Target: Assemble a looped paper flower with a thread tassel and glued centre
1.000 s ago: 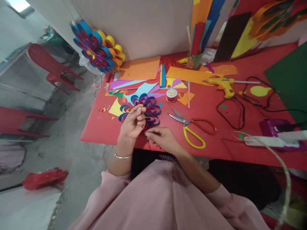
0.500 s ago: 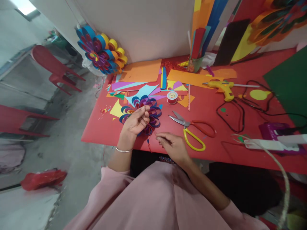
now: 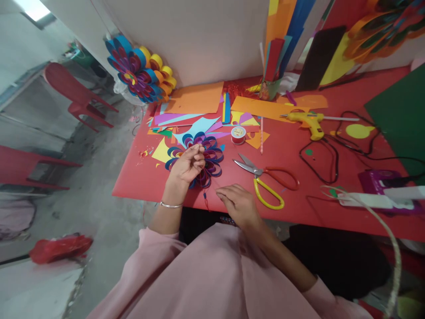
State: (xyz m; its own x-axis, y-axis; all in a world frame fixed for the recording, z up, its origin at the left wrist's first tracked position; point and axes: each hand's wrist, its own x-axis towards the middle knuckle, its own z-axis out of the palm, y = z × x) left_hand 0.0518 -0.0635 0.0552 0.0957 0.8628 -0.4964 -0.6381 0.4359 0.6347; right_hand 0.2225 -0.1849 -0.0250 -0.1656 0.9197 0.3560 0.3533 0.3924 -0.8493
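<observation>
Head view: a person works at a red-covered table, seated or standing close to its near edge.
Paper flower: blue, purple and red looped-strip paper flower lies near the table's front edge, partly covered by the left hand.
Left hand: bare left hand, silver bangle at the wrist, is over the flower; fingers curl inward. I cannot tell whether the fingertips hold anything.
Right hand: bare right hand is beside the flower, apart from it; fingers bent, thumb mostly hidden. I cannot tell whether a thread is gripped.
Cord: thin red cord with a dark blue piece lies between the flower and the table edge.
Scissors: metal-bladed scissors, one handle yellow, one red, rest open near the right hand.
Spool: white-topped spool of red thread stands beyond the scissors.
</observation>
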